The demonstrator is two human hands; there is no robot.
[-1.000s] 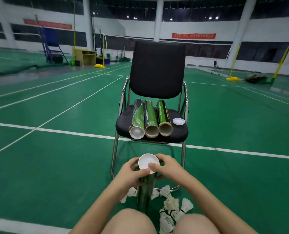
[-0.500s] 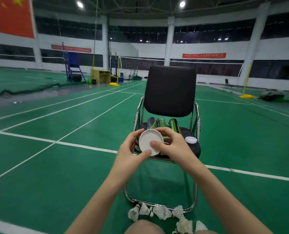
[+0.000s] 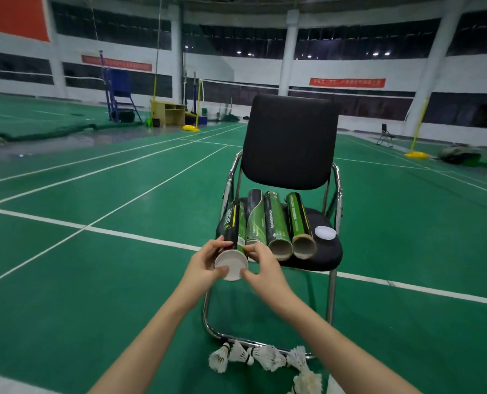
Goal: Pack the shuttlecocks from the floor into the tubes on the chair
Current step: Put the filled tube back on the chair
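Capped tube, frame centre, gripped at its white cap by left hand and right hand, being laid on chair left of three tubes. Next: release, then shuttlecocks, lower centre, into an open tube.

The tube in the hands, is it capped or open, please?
Capped: a white lid covers the near end of the tube.

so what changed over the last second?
The capped tube, upright over the floor before, was lifted and laid at the left edge of the chair beside the three tubes there. Left hand and right hand still grip its capped end. Loose lid and floor shuttlecocks unchanged.
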